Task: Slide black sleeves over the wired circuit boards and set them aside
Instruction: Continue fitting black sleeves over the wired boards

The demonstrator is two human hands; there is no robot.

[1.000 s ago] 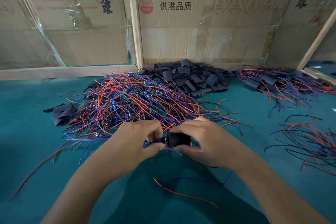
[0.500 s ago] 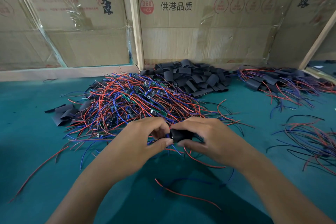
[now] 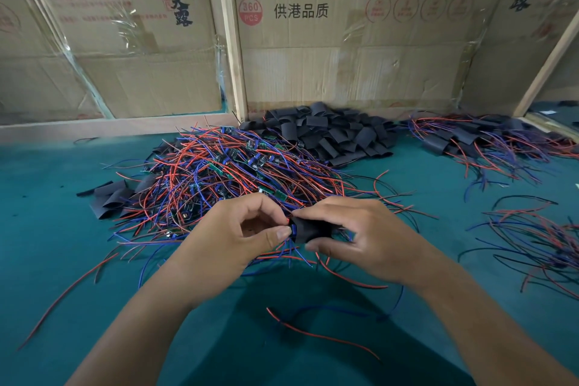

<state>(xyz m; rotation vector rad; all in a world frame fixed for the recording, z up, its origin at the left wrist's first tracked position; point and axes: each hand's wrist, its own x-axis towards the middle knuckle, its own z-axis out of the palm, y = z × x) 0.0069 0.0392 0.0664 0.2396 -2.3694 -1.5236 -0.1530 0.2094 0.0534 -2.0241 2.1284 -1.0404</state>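
Note:
My right hand (image 3: 363, 235) grips a black sleeve (image 3: 310, 229) just above the green table, in front of the big pile of wired circuit boards (image 3: 225, 179). My left hand (image 3: 238, 235) pinches the wired board's end at the sleeve's left mouth, thumb and forefinger together; the board itself is mostly hidden inside the sleeve. Red and blue wires trail down below both hands. A heap of loose black sleeves (image 3: 332, 135) lies behind the pile, against the cardboard. Sleeved boards (image 3: 476, 144) lie at the back right.
Cardboard boxes (image 3: 344, 41) wall off the back of the green table (image 3: 47, 244). A few flat sleeves (image 3: 109, 197) lie left of the pile. Loose wires (image 3: 532, 244) spread at the right, and a red wire (image 3: 313, 335) lies near the front.
Both hands have lifted slightly and drifted away from me with the sleeve. The left thumb and forefinger have closed tighter at the sleeve's mouth, and more of the sleeve shows.

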